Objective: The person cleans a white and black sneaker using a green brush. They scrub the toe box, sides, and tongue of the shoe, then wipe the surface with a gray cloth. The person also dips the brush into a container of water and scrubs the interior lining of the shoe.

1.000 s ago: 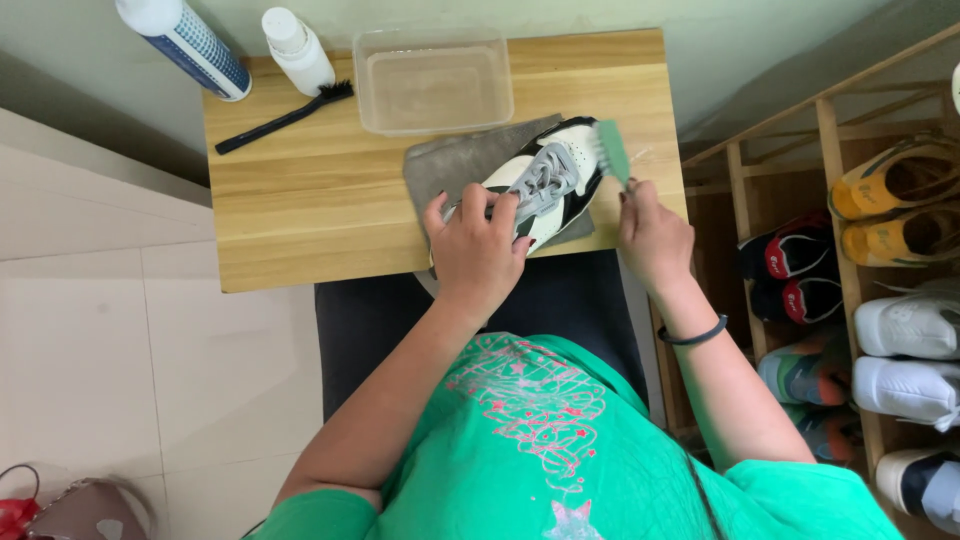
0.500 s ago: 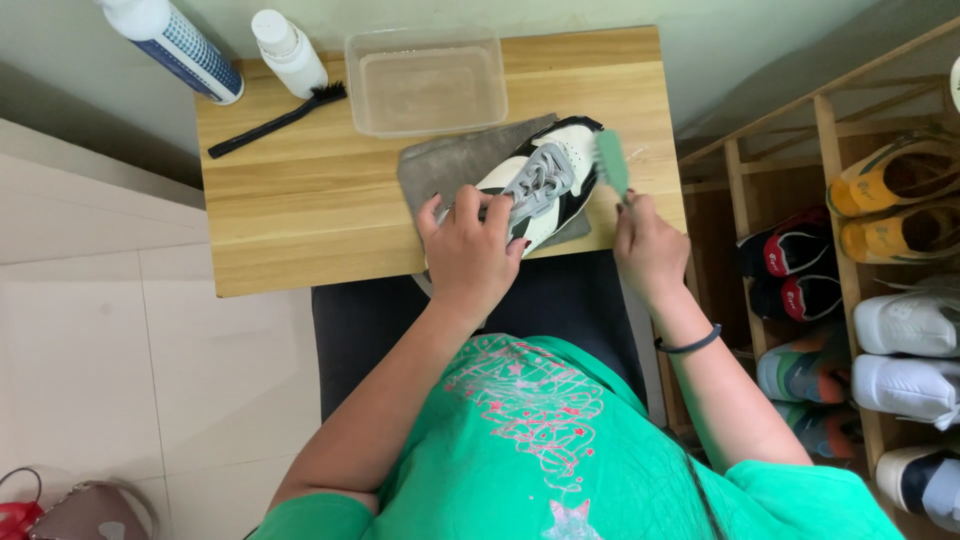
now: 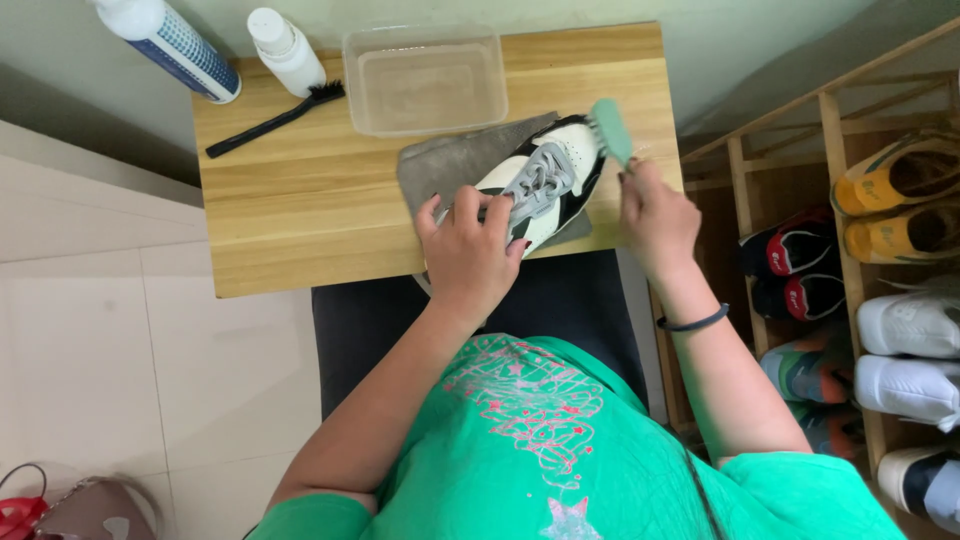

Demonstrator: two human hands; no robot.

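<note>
Wooden table (image 3: 300, 210) stands in front of me, with a shoe rack (image 3: 790, 160) at my right side and pale floor tiles at my left. On the table lies a grey cloth (image 3: 450, 165), and on this cloth rests the sneaker (image 3: 545, 185), white and black with grey laces, its toe pointing away from me toward the far right corner. My left hand (image 3: 470, 250) presses on the heel part, fingers curled and closed on the shoe so it does not slide. My right hand (image 3: 655, 215) grips the handle of a small green brush (image 3: 610, 130), fingers closed around it, and the brush head touches the toe. To do this well, I think short strokes with light pressure are best (hard pushing can turn the shoe on the cloth), and the left hand must hold firm. Behind the shoe stands a clear plastic tub (image 3: 425, 80); a black brush (image 3: 275, 120) and two white bottles (image 3: 285, 50) are at the far left.
</note>
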